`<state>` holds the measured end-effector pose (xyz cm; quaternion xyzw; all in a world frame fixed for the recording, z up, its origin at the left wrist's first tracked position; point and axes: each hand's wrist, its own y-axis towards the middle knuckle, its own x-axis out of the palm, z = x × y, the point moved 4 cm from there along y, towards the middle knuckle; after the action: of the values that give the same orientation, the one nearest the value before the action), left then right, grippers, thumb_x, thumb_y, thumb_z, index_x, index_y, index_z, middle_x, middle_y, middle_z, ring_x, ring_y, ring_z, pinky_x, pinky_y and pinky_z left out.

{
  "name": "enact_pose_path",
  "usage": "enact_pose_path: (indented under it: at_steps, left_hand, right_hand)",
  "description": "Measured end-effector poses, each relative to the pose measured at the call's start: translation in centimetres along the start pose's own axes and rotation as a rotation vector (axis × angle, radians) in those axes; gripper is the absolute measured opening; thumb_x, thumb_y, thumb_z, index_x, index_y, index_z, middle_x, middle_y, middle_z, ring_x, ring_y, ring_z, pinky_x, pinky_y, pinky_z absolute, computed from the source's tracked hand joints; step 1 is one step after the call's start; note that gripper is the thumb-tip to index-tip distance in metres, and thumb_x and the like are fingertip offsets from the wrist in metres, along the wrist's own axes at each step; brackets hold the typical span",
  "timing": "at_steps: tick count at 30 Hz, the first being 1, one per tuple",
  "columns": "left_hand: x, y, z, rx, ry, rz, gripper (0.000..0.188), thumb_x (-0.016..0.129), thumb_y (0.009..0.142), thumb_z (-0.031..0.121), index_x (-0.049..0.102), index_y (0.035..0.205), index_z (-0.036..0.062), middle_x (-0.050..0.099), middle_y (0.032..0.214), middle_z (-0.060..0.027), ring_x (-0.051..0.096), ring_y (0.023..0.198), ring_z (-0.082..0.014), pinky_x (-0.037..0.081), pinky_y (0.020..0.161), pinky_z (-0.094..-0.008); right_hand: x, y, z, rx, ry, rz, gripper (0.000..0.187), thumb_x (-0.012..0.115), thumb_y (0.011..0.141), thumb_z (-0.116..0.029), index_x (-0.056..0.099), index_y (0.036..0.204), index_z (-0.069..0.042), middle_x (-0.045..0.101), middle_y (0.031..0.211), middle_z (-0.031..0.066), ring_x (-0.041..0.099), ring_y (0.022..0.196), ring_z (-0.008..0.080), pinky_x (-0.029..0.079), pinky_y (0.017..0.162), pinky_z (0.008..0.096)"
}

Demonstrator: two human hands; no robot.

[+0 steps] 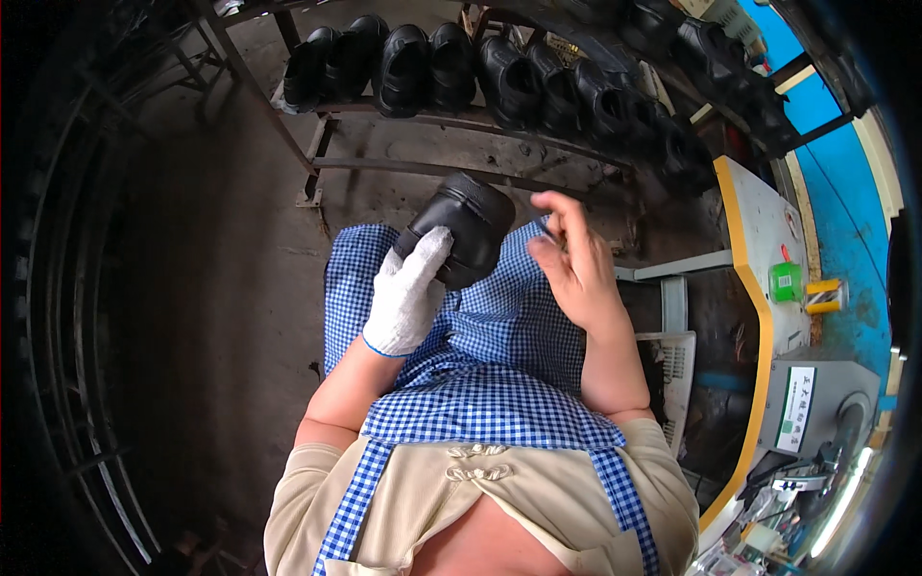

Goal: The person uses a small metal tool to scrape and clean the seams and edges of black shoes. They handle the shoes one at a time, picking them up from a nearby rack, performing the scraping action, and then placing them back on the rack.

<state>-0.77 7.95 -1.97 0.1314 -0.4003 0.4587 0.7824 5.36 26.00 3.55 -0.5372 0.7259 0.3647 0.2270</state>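
A black leather shoe (468, 223) is held up over my lap, tilted, with its toe end toward me. My left hand (408, 300), in a white knitted glove, is closed around its left side, the thumb lying across the upper. To the right of the shoe and apart from it, my bare right hand (579, 264) is raised with its fingers curled. A thin dark sliver shows between thumb and forefinger; its kind is too small to make out. Under both hands lies my blue-and-white checked apron (480, 403).
Several black shoes (403, 72) line a metal rack (403, 171) in front of me. At right stands a white table with a yellow edge (754, 288), bearing a green container (785, 282), a yellow roll (823, 297) and a grey machine (816, 408). A white crate (677, 370) sits beside my right elbow.
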Motion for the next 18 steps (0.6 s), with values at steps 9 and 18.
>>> enact_pose_path:
  at_steps: [9,18]
  left_hand:
    - [-0.7,-0.2,-0.1,0.169,0.374,0.138,0.027,0.062,0.099,0.015,0.062,0.123,0.0035,0.067,0.107,-0.0035,0.061,0.092,-0.0078,0.05,0.079,-0.0237]
    - [-0.4,0.0,-0.7,0.291,0.424,0.134,0.028,0.063,0.098,0.013,0.061,0.124,0.002,0.067,0.111,-0.0061,0.064,0.097,-0.012,0.052,0.084,-0.0259]
  right_hand:
    - [0.6,-1.7,-1.8,-0.186,-0.07,0.174,0.039,0.069,0.09,-0.018,0.066,0.129,-0.024,0.053,0.084,0.0026,0.055,0.066,0.0168,0.048,0.056,0.032]
    - [0.9,-1.7,-2.2,-0.246,-0.349,0.208,0.046,0.072,0.084,-0.008,0.069,0.126,-0.028,0.053,0.089,0.0023,0.058,0.071,0.0182,0.053,0.057,0.0312]
